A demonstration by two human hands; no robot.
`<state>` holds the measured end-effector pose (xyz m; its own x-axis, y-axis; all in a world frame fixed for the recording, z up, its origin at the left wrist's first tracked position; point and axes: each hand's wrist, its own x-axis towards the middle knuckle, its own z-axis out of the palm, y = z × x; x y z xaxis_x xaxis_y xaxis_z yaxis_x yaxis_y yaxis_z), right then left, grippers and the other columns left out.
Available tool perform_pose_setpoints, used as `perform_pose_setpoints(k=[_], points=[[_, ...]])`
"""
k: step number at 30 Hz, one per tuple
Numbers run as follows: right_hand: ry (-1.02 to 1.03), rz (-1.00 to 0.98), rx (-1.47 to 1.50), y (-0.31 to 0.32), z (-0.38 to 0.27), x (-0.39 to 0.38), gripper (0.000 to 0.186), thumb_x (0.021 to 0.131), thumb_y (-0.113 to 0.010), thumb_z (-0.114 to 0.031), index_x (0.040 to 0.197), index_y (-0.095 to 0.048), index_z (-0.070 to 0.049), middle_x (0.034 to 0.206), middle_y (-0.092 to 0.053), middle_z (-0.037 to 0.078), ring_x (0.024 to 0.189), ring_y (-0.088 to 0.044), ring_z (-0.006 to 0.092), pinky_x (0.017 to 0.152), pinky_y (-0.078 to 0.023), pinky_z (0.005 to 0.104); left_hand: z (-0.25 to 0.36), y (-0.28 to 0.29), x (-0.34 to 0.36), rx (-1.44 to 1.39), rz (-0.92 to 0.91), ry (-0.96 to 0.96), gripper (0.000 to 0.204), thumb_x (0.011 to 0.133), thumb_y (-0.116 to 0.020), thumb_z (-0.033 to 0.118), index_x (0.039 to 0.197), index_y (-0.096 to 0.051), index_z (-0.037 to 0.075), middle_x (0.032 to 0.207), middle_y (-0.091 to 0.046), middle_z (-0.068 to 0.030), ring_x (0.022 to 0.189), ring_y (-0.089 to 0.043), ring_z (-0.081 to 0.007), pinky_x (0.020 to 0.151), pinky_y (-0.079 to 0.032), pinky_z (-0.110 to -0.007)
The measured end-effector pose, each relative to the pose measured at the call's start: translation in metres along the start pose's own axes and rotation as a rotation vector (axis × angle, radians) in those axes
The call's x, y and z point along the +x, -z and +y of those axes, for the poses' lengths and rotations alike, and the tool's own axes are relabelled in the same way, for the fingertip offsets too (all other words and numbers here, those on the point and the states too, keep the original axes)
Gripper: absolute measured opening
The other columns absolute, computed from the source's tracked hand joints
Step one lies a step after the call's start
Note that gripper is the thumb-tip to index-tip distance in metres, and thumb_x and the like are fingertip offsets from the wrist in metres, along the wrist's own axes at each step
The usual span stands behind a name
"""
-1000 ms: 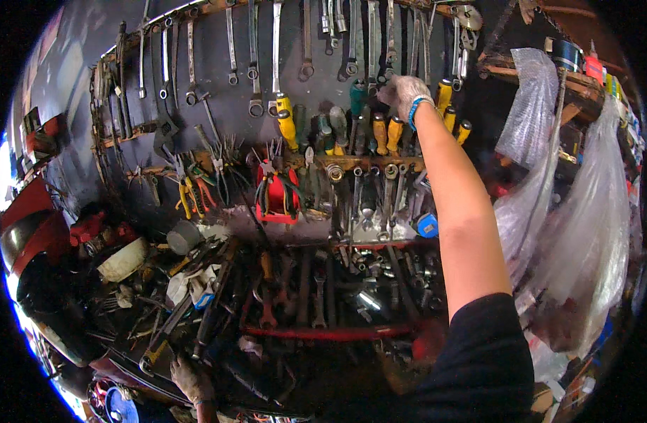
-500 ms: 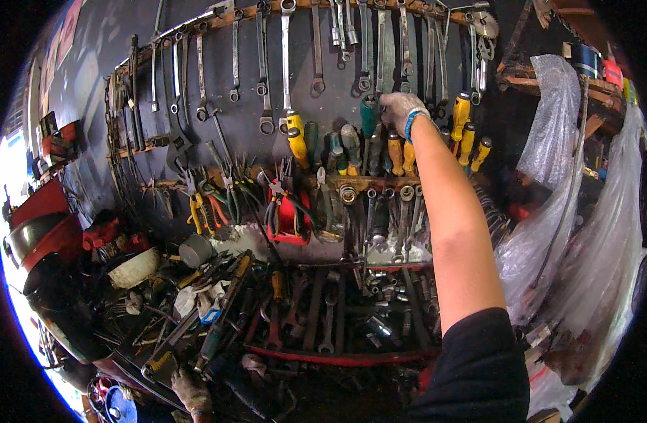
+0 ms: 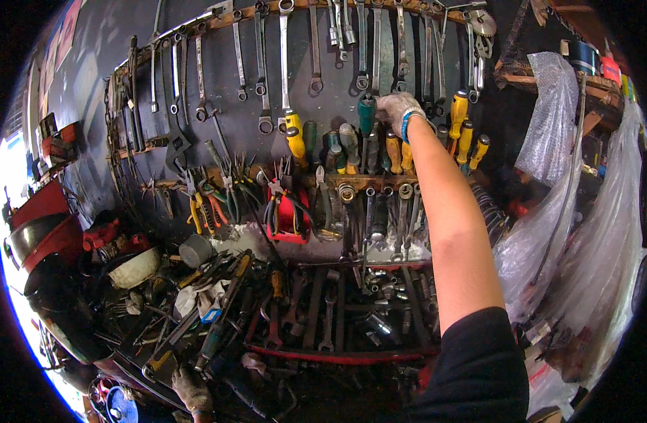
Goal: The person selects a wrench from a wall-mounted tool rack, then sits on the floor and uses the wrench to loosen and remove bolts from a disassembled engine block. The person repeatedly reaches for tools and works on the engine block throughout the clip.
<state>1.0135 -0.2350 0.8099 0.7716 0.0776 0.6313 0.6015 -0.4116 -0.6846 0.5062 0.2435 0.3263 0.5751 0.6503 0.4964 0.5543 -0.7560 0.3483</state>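
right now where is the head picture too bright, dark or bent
In the head view: left rim blown out white; deep shadow below the red-edged tool tray; sheen on the clear crinkled plastic sheeting; brown wooden upper rail looks bowed.

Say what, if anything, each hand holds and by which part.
Cannot be told for either: the right hand is at the teal screwdriver handle, the left hand low in the view.

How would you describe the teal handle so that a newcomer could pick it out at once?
On the dark wall, find the row of handles below the hanging wrenches. The teal handle stands just left of the right hand. Its blue-green colour and higher top set it apart from the darker handles beside it.
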Motion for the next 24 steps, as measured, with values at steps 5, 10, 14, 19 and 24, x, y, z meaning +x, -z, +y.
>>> perform_pose_setpoints(k=[5, 10, 14, 19, 24], points=[[-0.084, -0.001, -0.195, 0.004, -0.024, -0.020, 0.015, 0.082, -0.074, -0.009, 0.097, -0.075, -0.010, 0.097, -0.073, 0.009, 0.096, -0.069, 0.0238, 0.083, -0.052, 0.0348, -0.003, -0.011, -0.002, -0.006, 0.132, -0.057, 0.020, 0.086, -0.059, 0.014, 0.100, -0.065, 0.001, 0.106, -0.066, -0.0205, 0.105, -0.059, -0.0417, 0.091, -0.048, -0.049], [-0.100, -0.072, -0.443, 0.009, -0.045, -0.036, 0.038, 0.092, -0.064, -0.033, 0.112, -0.070, -0.001, 0.114, -0.072, 0.017, 0.107, -0.069, 0.0299, 0.092, -0.053, 0.0398, -0.015, -0.023, 0.001, 0.083, 0.121, -0.083, 0.018, 0.087, -0.058, 0.013, 0.099, -0.065, 0.001, 0.106, -0.066, -0.0204, 0.106, -0.059, -0.0413, 0.091, -0.048, -0.049], [-0.086, -0.088, -0.493, 0.006, -0.042, -0.029, 0.046, 0.092, -0.063, -0.041, 0.115, -0.070, -0.001, 0.119, -0.070, 0.018, 0.110, -0.069, 0.0312, 0.093, -0.053, 0.0410, -0.011, -0.016, -0.002, 0.046, 0.100, -0.055, 0.022, 0.086, -0.059, 0.013, 0.104, -0.066, 0.001, 0.109, -0.066, -0.0208, 0.108, -0.059, -0.0410, 0.093, -0.049, -0.048], [-0.003, -0.092, -0.800, 0.006, -0.050, -0.037, 0.036, 0.092, -0.065, -0.024, 0.124, -0.068, -0.009, 0.124, -0.069, 0.016, 0.115, -0.067, 0.0315, 0.095, -0.054, 0.0417, 0.000, -0.006, 0.002, -0.001, 0.043, 0.039, 0.028, 0.085, -0.061, 0.013, 0.110, -0.066, 0.001, 0.113, -0.066, -0.0215, 0.112, -0.059, -0.0406, 0.097, -0.048, -0.048], [0.198, -0.152, -1.304, 0.004, -0.072, -0.059, 0.052, 0.086, -0.064, 0.008, 0.130, -0.063, -0.019, 0.127, -0.067, 0.012, 0.119, -0.064, 0.0303, 0.099, -0.056, 0.0396, 0.003, -0.002, 0.001, -0.007, 0.035, 0.026, 0.031, 0.085, -0.061, 0.013, 0.113, -0.065, 0.000, 0.115, -0.066, -0.0217, 0.113, -0.059, -0.0408, 0.097, -0.048, -0.048]])
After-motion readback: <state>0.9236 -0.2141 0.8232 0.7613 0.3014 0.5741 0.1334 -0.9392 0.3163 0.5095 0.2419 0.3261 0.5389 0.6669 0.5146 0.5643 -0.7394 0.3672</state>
